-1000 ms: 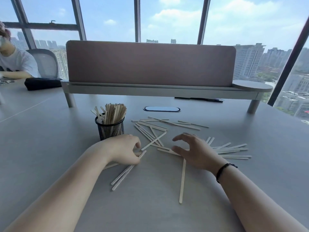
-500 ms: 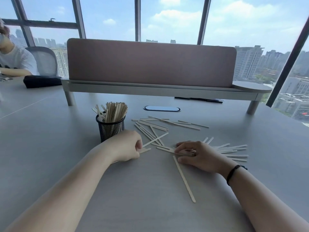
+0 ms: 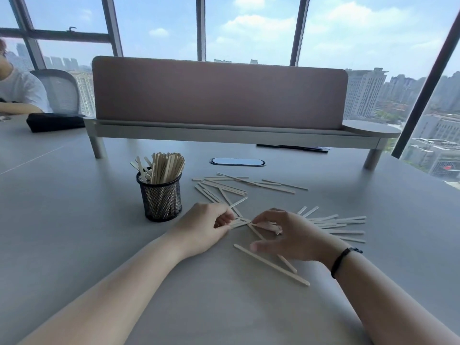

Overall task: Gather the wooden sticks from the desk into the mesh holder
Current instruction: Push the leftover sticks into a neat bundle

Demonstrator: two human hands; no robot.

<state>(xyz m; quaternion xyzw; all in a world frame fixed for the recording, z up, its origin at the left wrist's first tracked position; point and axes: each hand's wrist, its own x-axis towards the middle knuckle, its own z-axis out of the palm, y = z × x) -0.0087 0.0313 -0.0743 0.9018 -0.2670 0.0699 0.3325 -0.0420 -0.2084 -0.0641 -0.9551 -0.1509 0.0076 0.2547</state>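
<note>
1. head view: the wooden sticks (image 3: 251,184) are thin, flat, pale strips with rounded ends, scattered in loose crossing heaps on the grey surface (image 3: 74,220); one heap lies behind the hands, and another fan of sticks (image 3: 346,226) lies to the right of the right hand.
2. head view: the mesh holder (image 3: 160,200) is a black wire cup standing upright left of the heaps, packed with sticks that stand on end and splay above its rim.
3. head view: the left hand (image 3: 204,229) rests on the surface just right of the holder, its grip curled round a small bundle of sticks whose ends poke out toward the middle.
4. head view: the right hand (image 3: 288,232), with a black wristband (image 3: 344,260), has its fingers bent and pinching the end of a stick close to the left hand's bundle; the thumb is near a long stick (image 3: 271,265) lying slantwise on the surface, and a second stick crosses under the hand.
5. head view: beyond stand a pink divider panel (image 3: 219,93), an oval cable port (image 3: 237,161), and a seated person (image 3: 17,93) far left.
6. against half a second ago: the two hands have drawn closer, the right hand has lifted from flat to a pinch, and two sticks now lie near it instead of one.
</note>
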